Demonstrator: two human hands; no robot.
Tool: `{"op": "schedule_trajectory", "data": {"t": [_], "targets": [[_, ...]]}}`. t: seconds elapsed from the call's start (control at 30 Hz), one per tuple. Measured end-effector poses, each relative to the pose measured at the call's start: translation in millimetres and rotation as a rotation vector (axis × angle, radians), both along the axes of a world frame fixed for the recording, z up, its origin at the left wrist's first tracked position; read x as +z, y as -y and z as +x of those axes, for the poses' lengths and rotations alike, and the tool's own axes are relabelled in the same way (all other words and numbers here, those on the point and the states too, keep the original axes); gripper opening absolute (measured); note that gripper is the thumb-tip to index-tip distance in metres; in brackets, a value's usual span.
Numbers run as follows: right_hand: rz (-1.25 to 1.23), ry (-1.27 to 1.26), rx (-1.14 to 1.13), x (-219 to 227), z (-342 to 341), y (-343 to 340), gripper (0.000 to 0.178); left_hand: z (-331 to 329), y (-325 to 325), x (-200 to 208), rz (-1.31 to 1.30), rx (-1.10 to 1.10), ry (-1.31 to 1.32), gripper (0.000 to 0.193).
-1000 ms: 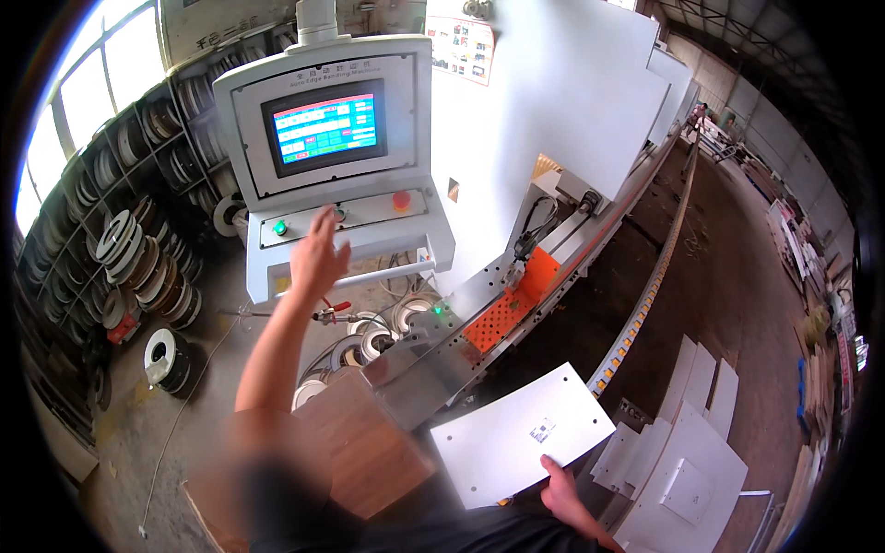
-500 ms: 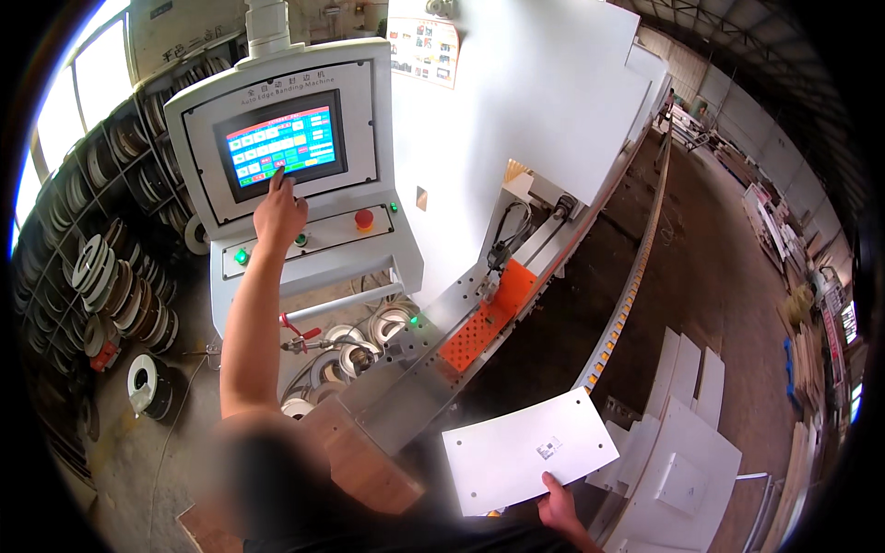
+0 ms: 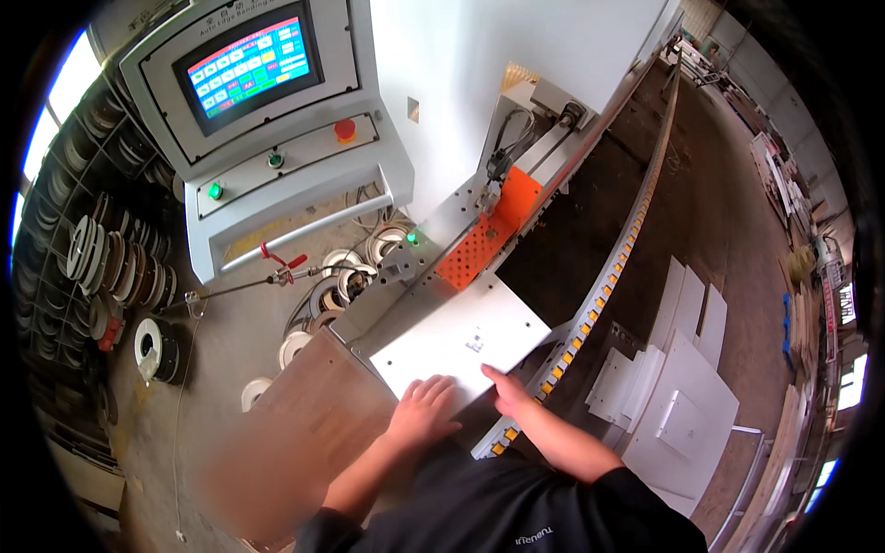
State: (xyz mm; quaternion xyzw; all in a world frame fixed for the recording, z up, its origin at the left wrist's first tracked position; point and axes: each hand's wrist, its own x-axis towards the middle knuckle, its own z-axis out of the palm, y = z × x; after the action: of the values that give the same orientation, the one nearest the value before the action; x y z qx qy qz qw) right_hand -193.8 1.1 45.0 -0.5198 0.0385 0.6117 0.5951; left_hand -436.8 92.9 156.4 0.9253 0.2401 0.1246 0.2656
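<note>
A white rectangular panel (image 3: 461,336), with small dark holes near its corners and a printed label, lies over the near end of the machine's metal bed, short of the orange plate (image 3: 489,235). My left hand (image 3: 426,413) rests with its fingers flat on the panel's near edge. At the near right edge, my right hand (image 3: 510,394) grips the panel, thumb on top and the other fingers hidden beneath. Beyond them stands the control console, its touchscreen (image 3: 249,69) lit and neither hand touching it.
A roller rail (image 3: 590,318) curves away along the right. White boards (image 3: 678,415) are stacked beyond it. A brown wooden surface (image 3: 318,415) lies at my left. Edge-band rolls (image 3: 346,276) sit under the console, more fill the racks (image 3: 78,249), and a red-handled valve (image 3: 288,263) juts out nearby.
My left hand has left the touchscreen and come down onto the panel. With my right hand on it, the panel has moved left and forward onto the machine bed.
</note>
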Motion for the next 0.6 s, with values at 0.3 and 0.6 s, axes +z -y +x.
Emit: {"op": "schedule_trajectory", "data": {"t": [0.3, 0.6], "targets": [[0.008, 0.167, 0.393, -3.2, 1.6, -37.0, 0.044, 16.3, -1.3, -81.5, 0.338, 0.292, -0.150, 0.056], [0.041, 0.450, 0.446, 40.4, 42.4, 126.4, 0.043, 87.8, -34.3, -84.7, 0.259, 0.241, -0.298, 0.071]]}}
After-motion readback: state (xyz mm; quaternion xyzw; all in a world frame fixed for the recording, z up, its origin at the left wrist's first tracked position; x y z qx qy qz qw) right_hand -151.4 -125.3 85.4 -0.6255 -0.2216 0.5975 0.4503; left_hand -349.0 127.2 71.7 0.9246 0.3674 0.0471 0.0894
